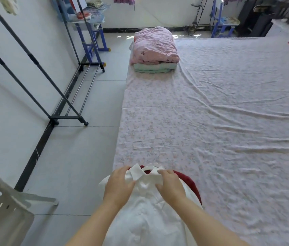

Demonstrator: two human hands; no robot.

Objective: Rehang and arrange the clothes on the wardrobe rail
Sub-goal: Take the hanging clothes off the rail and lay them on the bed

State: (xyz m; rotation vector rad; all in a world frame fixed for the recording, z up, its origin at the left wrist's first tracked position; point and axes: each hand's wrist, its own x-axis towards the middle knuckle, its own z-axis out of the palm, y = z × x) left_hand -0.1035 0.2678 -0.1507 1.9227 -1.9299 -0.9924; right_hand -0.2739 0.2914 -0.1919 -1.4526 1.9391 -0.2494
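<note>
A white collared shirt lies on a white hanger at the near edge of the bed, its metal hook pointing away from me. A dark red garment lies under the shirt. My left hand grips the shirt's left collar and shoulder. My right hand pinches the right collar side. The black clothes rail stand is on the left by the wall, with nothing hanging on the visible part.
The bed has a pale floral sheet. Folded pink and green bedding is stacked at its far left corner. A grey chair stands at the near left. A blue rack with items is at the back left.
</note>
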